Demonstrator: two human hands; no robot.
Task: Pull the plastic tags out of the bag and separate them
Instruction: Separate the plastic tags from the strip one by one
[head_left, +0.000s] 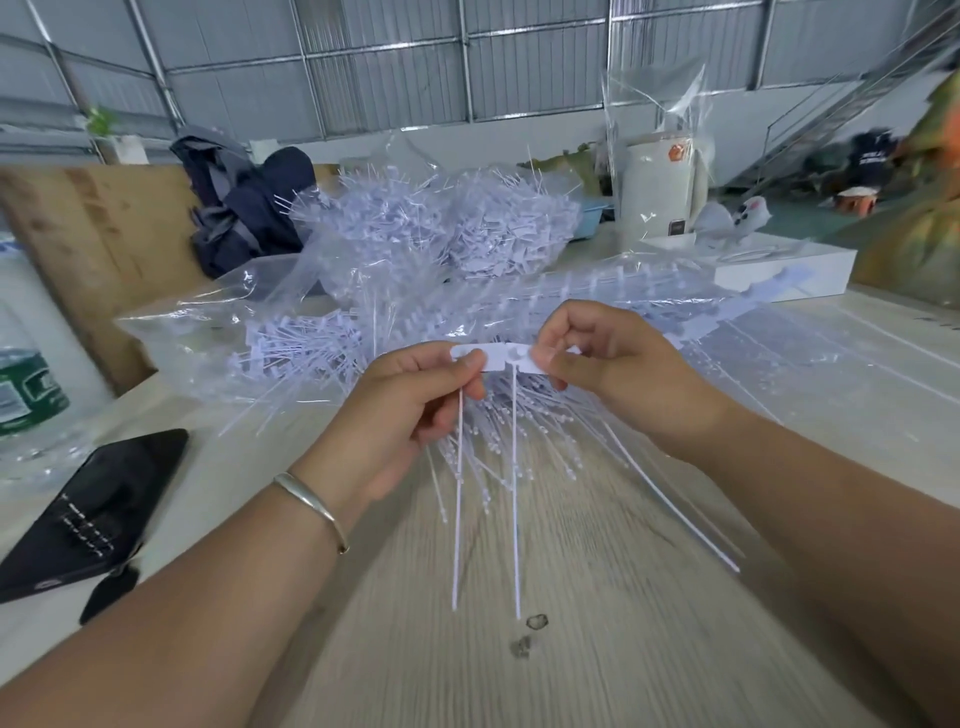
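At mid-frame, above the worktop (597, 597), the left hand (410, 410) and right hand (613, 364) each pinch 1 end of a joined tag strip (506, 359), 2 tails hanging. Best to bend at the joint between heads, grip kept close to it, so it snaps cleanly. Behind lies the bag (291, 312), tags spilling out.

Above the wooden table (545, 571), the left hand (410, 410) and the right hand (618, 374) each pinch one end of a short joined strip of white plastic tags (501, 358), whose thin tails hang down toward the table. Behind the strip lies a clear bag (249, 312) spilling more tags. Left of the strip, a black phone (88, 509) lies flat beside a water bottle (26, 384).
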